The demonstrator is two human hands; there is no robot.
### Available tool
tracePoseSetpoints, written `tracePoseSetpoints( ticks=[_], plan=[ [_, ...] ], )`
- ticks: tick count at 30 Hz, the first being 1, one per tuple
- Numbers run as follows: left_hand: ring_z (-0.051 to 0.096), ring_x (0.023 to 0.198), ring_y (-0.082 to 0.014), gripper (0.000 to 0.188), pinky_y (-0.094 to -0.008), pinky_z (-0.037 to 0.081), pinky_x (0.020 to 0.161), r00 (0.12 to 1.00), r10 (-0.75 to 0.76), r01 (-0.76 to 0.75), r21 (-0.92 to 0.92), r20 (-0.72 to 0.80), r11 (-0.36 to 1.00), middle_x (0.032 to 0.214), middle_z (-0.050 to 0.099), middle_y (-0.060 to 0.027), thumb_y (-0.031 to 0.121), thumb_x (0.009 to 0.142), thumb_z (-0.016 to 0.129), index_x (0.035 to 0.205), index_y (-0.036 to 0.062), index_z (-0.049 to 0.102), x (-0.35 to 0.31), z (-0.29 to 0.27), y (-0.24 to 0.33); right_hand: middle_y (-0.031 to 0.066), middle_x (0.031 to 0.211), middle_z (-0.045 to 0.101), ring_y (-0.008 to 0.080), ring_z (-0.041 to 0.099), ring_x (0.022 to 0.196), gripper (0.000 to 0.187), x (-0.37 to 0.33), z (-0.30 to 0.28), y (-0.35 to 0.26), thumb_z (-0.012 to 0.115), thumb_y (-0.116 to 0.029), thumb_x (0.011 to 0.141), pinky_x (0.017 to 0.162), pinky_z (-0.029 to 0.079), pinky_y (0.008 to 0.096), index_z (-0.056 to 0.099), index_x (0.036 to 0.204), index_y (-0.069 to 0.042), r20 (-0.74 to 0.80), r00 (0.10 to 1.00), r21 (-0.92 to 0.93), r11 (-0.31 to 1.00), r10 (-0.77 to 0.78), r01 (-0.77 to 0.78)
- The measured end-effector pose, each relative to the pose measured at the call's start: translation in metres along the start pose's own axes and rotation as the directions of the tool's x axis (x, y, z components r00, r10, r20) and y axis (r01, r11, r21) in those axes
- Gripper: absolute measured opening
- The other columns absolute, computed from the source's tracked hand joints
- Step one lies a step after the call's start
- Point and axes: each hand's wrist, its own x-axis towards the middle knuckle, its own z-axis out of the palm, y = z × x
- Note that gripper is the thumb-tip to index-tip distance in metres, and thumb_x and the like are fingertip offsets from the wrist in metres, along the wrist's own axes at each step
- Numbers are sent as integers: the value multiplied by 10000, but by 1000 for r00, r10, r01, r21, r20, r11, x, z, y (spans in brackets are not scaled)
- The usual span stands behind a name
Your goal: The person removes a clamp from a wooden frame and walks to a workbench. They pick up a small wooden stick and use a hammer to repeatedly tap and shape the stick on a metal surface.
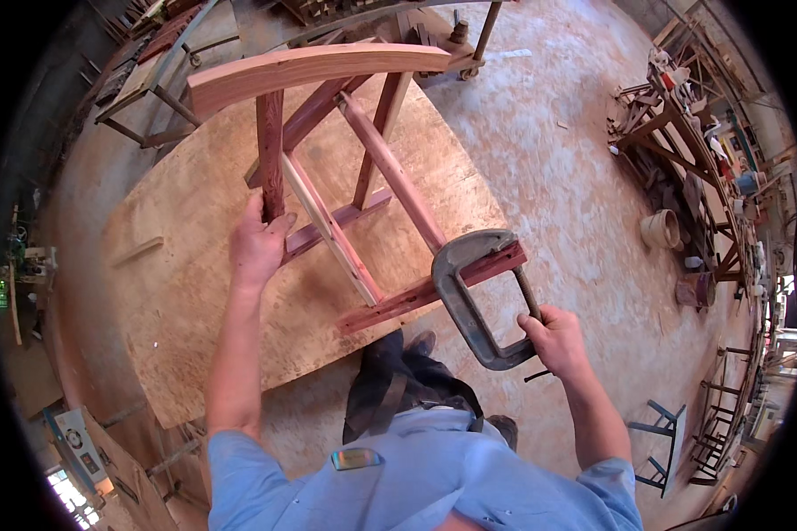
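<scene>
A reddish wooden chair frame (pixel 385 164) stands tilted on the plywood tabletop (pixel 177 305), with a broad curved rail (pixel 328 64) across its far end. My left hand (pixel 259 241) is wrapped round the lower end of one dark red post below that rail. In my right hand (pixel 553 341) is the screw end of a large grey C-clamp (pixel 459 292). The clamp's upper jaw lies over the right end of the near red rail (pixel 434 288). Whether the clamp is tight on the wood, I cannot tell.
A loose wood strip (pixel 137 250) lies on the tabletop's left. Beyond the table is a low metal-legged bench (pixel 164 97). Along the right wall stand wooden racks with scraps, a pale bucket (pixel 660 230) and a small blue-grey stool (pixel 669 442). A machine (pixel 80 442) sits at lower left.
</scene>
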Motion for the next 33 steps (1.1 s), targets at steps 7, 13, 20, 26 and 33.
tracePoseSetpoints(
  ticks=[7, 13, 20, 26, 33],
  plan=[
    [638, 694, -199, 307, -342, 480, 670, 999, 43, -34, 274, -26, 961, 736, 646, -103, 210, 795, 671, 1059, 55, 650, -5, -22, 64, 102, 522, 525, 125, 483, 480, 321, -2, 5, 6, 687, -232, 845, 459, 412, 344, 608, 697, 42, -32, 994, -40, 993, -108, 107],
    [672, 764, -297, 307, -398, 491, 691, 986, 137, -97, 336, -97, 937, 789, 682, -134, 230, 792, 666, 1065, 90, 657, -2, -25, 74, 192, 559, 541, 261, 542, 475, 326, -6, 11, 18, 698, -229, 829, 482, 435, 391, 594, 685, 44, -75, 968, -132, 965, -238, 227],
    [646, 765, -371, 271, -442, 487, 690, 990, 8, 37, 323, -137, 946, 767, 663, -173, 251, 793, 677, 1010, 87, 661, 6, -32, 62, 202, 594, 561, 331, 571, 517, 301, -18, 19, 38, 716, -215, 807, 499, 445, 404, 598, 680, 31, -87, 962, -196, 951, -258, 237],
    [650, 709, -209, 305, -358, 498, 679, 975, -136, 158, 120, -176, 980, 793, 674, -96, 218, 803, 678, 1033, 19, 660, 28, -56, -2, 102, 552, 556, 162, 540, 500, 257, -28, 26, 63, 691, -161, 826, 481, 430, 340, 592, 672, 20, -171, 976, 39, 989, -136, 145],
    [633, 689, -197, 171, -345, 541, 581, 876, -466, 464, -488, 126, 739, 763, 615, -66, 114, 876, 583, 1029, 38, 582, 11, -127, -116, -16, 549, 508, 76, 472, 452, 303, -8, 28, 80, 640, -228, 880, 405, 361, 271, 576, 681, -9, -66, 990, 331, 939, 125, -96]
  ],
)
